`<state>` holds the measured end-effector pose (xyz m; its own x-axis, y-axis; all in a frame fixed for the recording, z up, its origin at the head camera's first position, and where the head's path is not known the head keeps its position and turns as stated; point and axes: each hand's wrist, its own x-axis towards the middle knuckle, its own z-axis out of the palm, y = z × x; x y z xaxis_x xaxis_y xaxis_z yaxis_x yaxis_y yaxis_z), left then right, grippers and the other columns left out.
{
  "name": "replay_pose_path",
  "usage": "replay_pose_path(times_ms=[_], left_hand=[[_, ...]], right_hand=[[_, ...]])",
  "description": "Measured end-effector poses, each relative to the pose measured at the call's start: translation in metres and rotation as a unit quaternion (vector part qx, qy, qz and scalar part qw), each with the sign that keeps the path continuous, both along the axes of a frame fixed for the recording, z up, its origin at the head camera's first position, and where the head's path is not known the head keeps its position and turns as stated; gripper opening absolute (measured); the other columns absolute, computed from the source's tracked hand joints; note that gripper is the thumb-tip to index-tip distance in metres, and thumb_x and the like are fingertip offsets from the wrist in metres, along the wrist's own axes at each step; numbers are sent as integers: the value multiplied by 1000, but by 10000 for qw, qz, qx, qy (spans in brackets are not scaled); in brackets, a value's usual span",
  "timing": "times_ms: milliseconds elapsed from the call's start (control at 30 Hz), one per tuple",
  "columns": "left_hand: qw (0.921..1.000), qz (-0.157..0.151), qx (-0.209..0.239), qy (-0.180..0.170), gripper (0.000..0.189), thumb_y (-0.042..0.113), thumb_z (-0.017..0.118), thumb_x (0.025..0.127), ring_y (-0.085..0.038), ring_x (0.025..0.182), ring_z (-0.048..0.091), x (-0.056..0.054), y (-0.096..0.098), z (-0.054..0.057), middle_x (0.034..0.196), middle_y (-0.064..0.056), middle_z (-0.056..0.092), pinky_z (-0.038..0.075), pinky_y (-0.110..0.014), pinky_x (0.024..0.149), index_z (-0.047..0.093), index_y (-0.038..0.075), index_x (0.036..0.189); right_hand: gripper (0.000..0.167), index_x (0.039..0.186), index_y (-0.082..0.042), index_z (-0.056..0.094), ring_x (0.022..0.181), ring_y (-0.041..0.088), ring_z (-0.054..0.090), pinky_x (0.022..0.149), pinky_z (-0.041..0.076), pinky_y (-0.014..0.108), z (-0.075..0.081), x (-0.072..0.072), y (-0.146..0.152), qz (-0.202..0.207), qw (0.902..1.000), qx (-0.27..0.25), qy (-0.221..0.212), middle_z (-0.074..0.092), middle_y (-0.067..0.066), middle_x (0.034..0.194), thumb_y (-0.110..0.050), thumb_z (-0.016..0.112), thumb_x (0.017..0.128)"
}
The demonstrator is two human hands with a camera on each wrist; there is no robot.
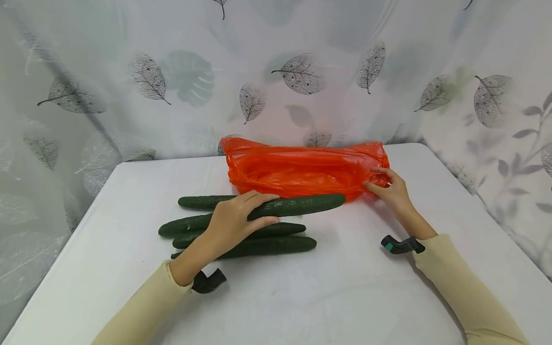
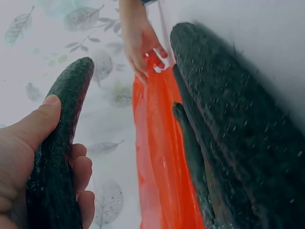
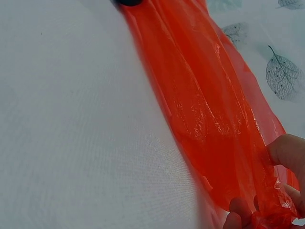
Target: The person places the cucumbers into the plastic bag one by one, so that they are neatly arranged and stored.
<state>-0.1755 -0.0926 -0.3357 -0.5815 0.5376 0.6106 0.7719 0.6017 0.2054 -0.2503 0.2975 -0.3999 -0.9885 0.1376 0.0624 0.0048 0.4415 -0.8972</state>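
Note:
My left hand [image 1: 235,215] grips a long dark green cucumber [image 1: 297,205], thumb on one side and fingers round the other in the left wrist view. This cucumber [image 2: 71,100] is held above several others lying side by side, among them a back cucumber [image 1: 198,202] and a front cucumber [image 1: 276,245]. Behind them lies a red plastic bag [image 1: 297,167], its side facing me sagging. My right hand [image 1: 394,194] pinches the bag's right end, and crumpled plastic [image 3: 274,217] shows among its fingers in the right wrist view. The hand covers part of the lower cucumbers.
A white-covered table [image 1: 345,297] carries everything. A leaf-patterned curtain [image 1: 276,72] hangs right behind the table's back edge and continues down both sides. Each wrist wears a black strap, such as the right strap [image 1: 403,245].

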Motion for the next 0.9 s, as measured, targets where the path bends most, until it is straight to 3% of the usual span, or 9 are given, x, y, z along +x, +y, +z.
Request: replay_pose_path(times_ms=[367, 567, 900], left_hand=[[9997, 12, -59, 220, 48, 36, 81, 77, -14, 59, 58, -22, 11, 9, 105, -5, 73, 35, -18, 42, 71, 12, 117], [9999, -44, -74, 86, 46, 33, 81, 78, -15, 68, 64, -33, 22, 8, 104, -3, 73, 38, -19, 45, 70, 14, 118], [9997, 130, -193, -61, 47, 37, 78, 80, -14, 59, 55, -49, 33, 10, 104, -3, 72, 37, -21, 46, 69, 16, 121]], right_hand=[[57, 139, 0, 47, 93, 13, 42, 61, 46, 14, 1, -1, 3, 26, 10000, -23, 50, 45, 12, 125, -24, 69, 92], [57, 140, 0, 47, 94, 14, 41, 62, 44, 13, 0, -1, 4, -1, 10000, 44, 51, 45, 16, 129, -23, 69, 92], [58, 143, -1, 45, 110, 21, 39, 66, 45, 10, -2, -2, 2, 35, 10000, -58, -57, 42, 22, 138, -22, 68, 93]])
